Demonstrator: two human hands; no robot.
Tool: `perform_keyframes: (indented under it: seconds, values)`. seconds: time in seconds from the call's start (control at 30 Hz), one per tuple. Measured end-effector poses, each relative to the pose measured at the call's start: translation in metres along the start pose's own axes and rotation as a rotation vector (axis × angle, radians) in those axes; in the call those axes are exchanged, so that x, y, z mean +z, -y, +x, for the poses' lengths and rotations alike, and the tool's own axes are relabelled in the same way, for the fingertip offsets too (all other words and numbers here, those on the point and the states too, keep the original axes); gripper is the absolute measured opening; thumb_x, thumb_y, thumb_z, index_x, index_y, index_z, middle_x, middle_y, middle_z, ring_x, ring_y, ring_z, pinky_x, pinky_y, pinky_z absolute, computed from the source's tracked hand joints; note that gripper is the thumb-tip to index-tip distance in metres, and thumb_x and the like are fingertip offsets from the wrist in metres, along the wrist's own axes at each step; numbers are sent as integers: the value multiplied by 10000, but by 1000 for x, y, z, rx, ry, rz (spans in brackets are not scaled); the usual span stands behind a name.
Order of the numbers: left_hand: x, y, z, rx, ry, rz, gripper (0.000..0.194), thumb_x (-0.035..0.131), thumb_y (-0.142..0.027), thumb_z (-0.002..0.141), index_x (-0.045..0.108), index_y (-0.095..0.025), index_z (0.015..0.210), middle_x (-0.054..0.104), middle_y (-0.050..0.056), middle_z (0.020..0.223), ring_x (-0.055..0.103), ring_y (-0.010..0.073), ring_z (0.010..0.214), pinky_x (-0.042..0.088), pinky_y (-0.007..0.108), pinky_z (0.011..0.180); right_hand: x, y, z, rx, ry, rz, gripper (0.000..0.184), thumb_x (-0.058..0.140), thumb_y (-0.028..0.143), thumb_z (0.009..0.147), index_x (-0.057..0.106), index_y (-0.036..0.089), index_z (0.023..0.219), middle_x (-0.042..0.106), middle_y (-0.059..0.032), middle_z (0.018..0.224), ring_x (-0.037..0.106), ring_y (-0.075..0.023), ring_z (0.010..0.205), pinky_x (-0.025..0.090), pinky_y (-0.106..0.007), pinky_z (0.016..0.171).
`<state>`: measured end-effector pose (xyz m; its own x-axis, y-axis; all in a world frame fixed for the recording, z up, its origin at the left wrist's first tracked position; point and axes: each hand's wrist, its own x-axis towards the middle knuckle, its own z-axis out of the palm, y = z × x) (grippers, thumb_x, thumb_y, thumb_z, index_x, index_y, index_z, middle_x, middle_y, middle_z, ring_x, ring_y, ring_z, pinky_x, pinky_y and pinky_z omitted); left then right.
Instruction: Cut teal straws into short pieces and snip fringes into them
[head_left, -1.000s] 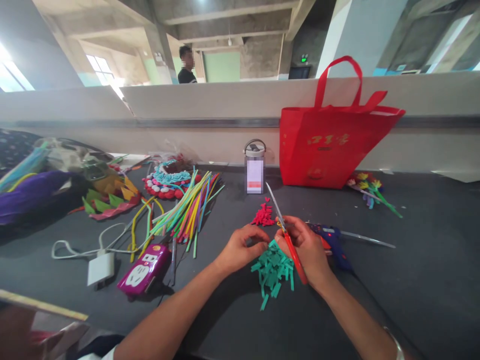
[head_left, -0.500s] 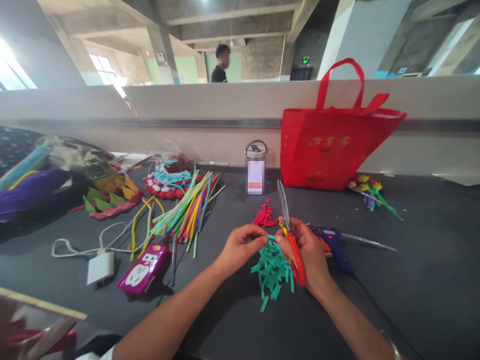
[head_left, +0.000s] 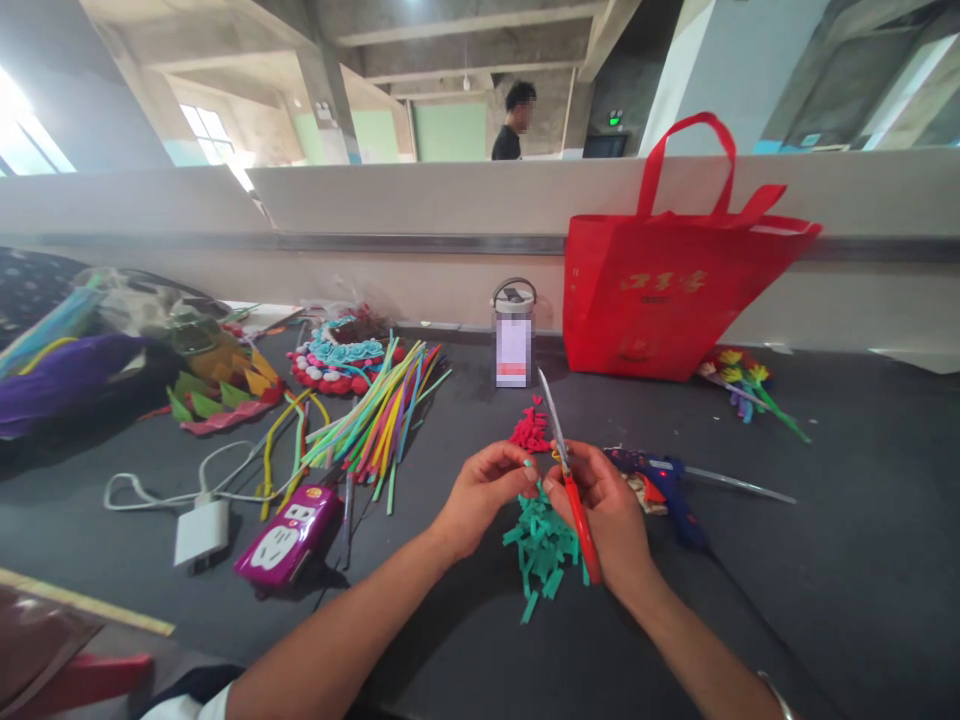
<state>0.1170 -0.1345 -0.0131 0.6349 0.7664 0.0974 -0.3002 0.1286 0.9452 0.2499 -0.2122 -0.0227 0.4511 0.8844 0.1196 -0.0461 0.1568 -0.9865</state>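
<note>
My left hand (head_left: 491, 492) is closed in a pinch on a small green strip (head_left: 529, 464), whose tip shows above the fingers. Close beside it on the right, my right hand (head_left: 602, 505) is wrapped round red-handled scissors (head_left: 576, 510), blades pointing up and away. The right thumb and fingertip nearly meet the left fingertips. Below both hands lies a loose pile of green strips (head_left: 546, 550) on the dark table. A smaller heap of red pieces (head_left: 530, 430) sits just beyond the fingers.
A blue glue gun (head_left: 671, 495) lies right of my right hand, its cord running toward me. Leftward are a bundle of coloured strips (head_left: 382, 410), a purple power strip (head_left: 289, 538) and a white charger (head_left: 202, 532). A red bag (head_left: 675, 300) and a phone (head_left: 513, 350) stand behind.
The scissors have turned in my right hand, and their blades now look closed and lean further left. The green strip has shifted within the left fingertips. A person in the background has moved right.
</note>
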Motion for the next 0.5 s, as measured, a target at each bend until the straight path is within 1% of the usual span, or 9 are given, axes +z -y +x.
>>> perform_keyframes:
  seconds: [0.07, 0.13, 0.2, 0.27, 0.33, 0.5]
  values:
    - [0, -2, 0, 13, 15, -7, 196, 706, -314, 783, 603, -152, 821, 658, 15, 747, 593, 108, 615, 471, 261, 645, 0, 0, 0, -20, -23, -12, 419, 726, 277, 734, 562, 249, 1118, 694, -20, 930, 670, -176, 793, 552, -310, 720]
    - [0, -2, 0, -4, 32, 11, 216, 704, -333, 783, 588, -158, 833, 651, 5, 709, 578, 103, 555, 467, 252, 582, -1, 1, 0, -33, -41, -16, 441, 744, 267, 720, 556, 254, 1119, 691, -14, 922, 667, -177, 796, 549, -306, 712]
    - [0, -1, 0, -31, 40, 51, 242, 724, -345, 761, 598, -154, 839, 629, -11, 664, 554, 91, 521, 450, 232, 539, -1, 2, 0, -28, -37, 2, 473, 754, 261, 712, 540, 256, 1133, 688, -10, 903, 665, -178, 778, 547, -307, 697]
    - [0, 0, 0, -57, 47, 103, 262, 740, -358, 742, 621, -144, 836, 614, -17, 653, 537, 78, 510, 436, 216, 522, -2, 3, 0, -20, -25, 21, 488, 758, 258, 713, 526, 255, 1142, 685, -9, 902, 667, -178, 788, 547, -314, 718]
    - [0, 1, 1, -81, 50, 157, 281, 743, -382, 734, 636, -136, 818, 607, -18, 646, 520, 70, 497, 427, 211, 512, -2, 3, 0, -21, -22, 24, 494, 760, 255, 711, 523, 255, 1144, 684, -8, 908, 667, -173, 791, 546, -315, 734]
    - [0, 3, 0, -140, 49, 248, 312, 739, -419, 725, 647, -130, 803, 579, -25, 587, 478, 66, 464, 385, 201, 470, -4, -2, 2, -38, -15, -17, 478, 746, 253, 722, 538, 251, 1151, 684, -8, 913, 655, -162, 773, 538, -296, 707]
